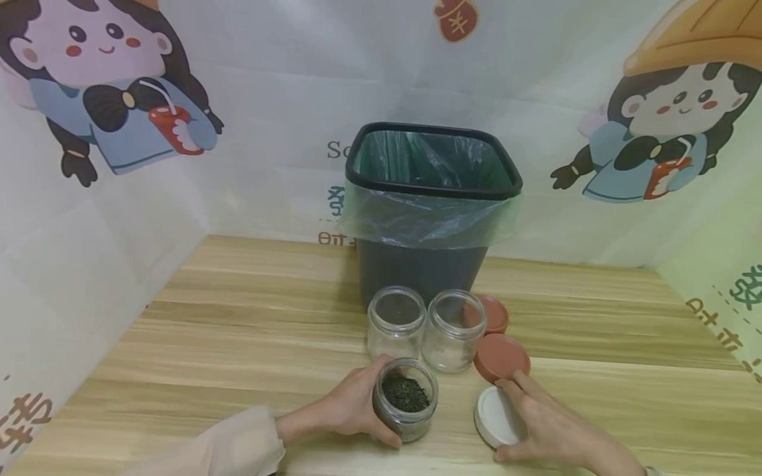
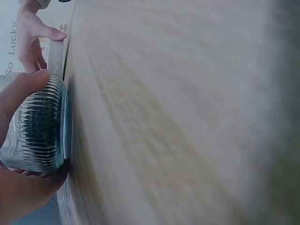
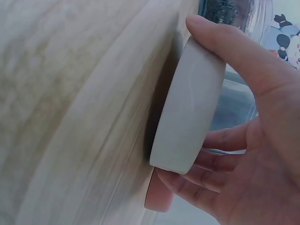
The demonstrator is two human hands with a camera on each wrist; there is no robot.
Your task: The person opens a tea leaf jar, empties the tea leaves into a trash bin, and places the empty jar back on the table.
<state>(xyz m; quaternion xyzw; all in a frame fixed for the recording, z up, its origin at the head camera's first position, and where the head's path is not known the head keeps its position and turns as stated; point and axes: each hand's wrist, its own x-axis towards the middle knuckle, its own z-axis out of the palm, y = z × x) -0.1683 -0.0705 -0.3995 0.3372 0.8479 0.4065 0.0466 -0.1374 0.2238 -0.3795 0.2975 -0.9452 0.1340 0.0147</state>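
Observation:
My left hand (image 1: 357, 404) grips a glass jar (image 1: 411, 431) standing on the table, its thumb and fingers around the side. Dark green dried leaves, like loose tea, lie inside the jar, which has no lid on. In the left wrist view, ribbed glass (image 2: 44, 126) shows between thumb and fingers. To the right, my right hand (image 1: 550, 423) holds a white lid (image 1: 495, 420) by its edges. Close up in the right wrist view, thumb and fingers span the lid (image 3: 190, 108), with a dark shadow between it and the table.
Two uncovered glass jars (image 1: 395, 330) stand side by side behind the held jar. Two reddish-brown lids (image 1: 505, 358) lie to their right. A black bin (image 1: 419, 271) with a clear liner stands at the back, before a printed cloth backdrop (image 1: 268, 132).

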